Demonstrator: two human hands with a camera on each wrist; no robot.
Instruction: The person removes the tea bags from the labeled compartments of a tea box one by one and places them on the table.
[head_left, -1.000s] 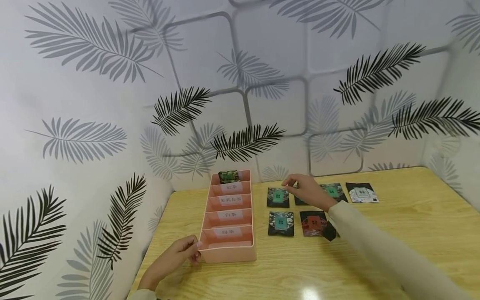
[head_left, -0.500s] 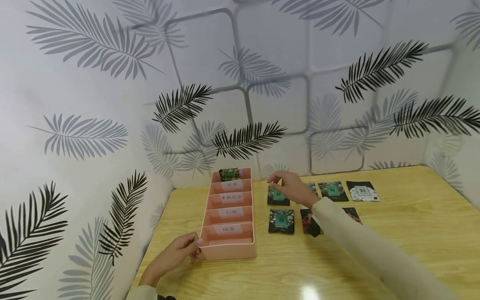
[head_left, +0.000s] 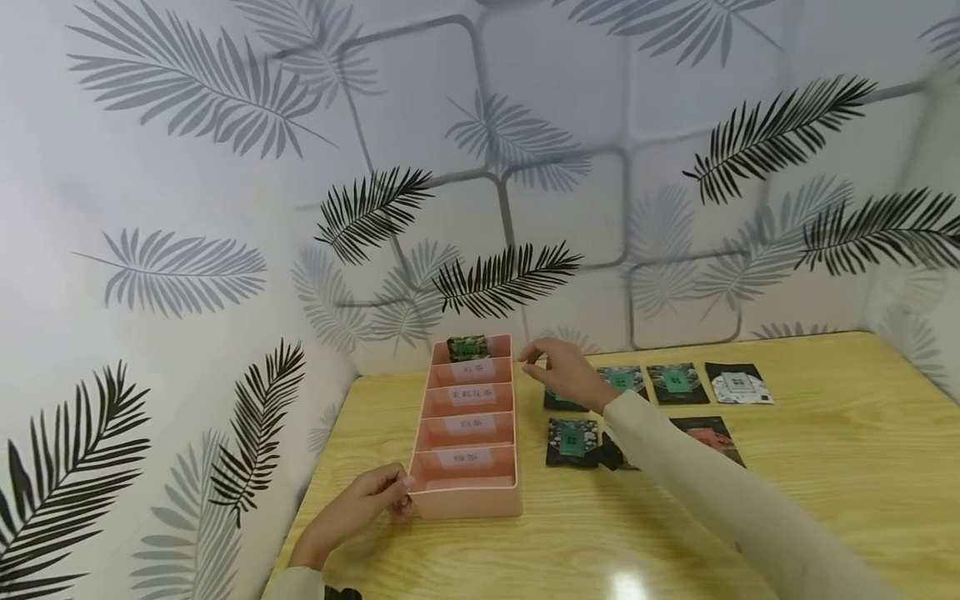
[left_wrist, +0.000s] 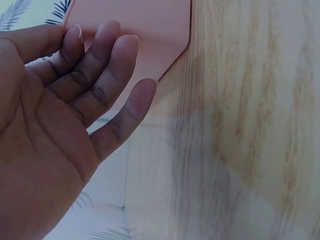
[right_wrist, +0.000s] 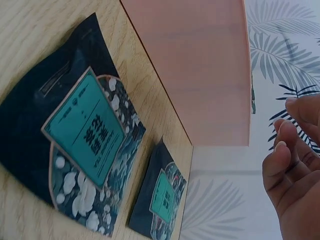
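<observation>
My left hand point(head_left: 367, 504) pinches the near left corner of a pink compartment box point(head_left: 465, 504), thumb on the rim. In the left wrist view its other fingers point(left_wrist: 122, 107) lie loosely bent beside the outer wall. My right hand point(head_left: 558, 368) hovers in the air just right of the box's far end, fingers loosely curled with nothing between them. A green tea packet point(head_left: 468, 347) lies in the farthest compartment. Below and beside the right hand are a dark packet with a teal label point(right_wrist: 87, 132) and a second such packet point(right_wrist: 164, 195).
More tea packets lie in two rows right of the box: a white-and-black packet point(head_left: 738, 385), a green-labelled packet point(head_left: 677, 382) and a red-labelled packet point(head_left: 708, 437) among them. The right sleeve hides part of the front row. A leaf-patterned wall point(head_left: 555, 287) stands behind the table.
My right hand has moved left from over the back row of packets toward the box's far end. The left hand has stayed at the corner. The head view has shifted slightly.
</observation>
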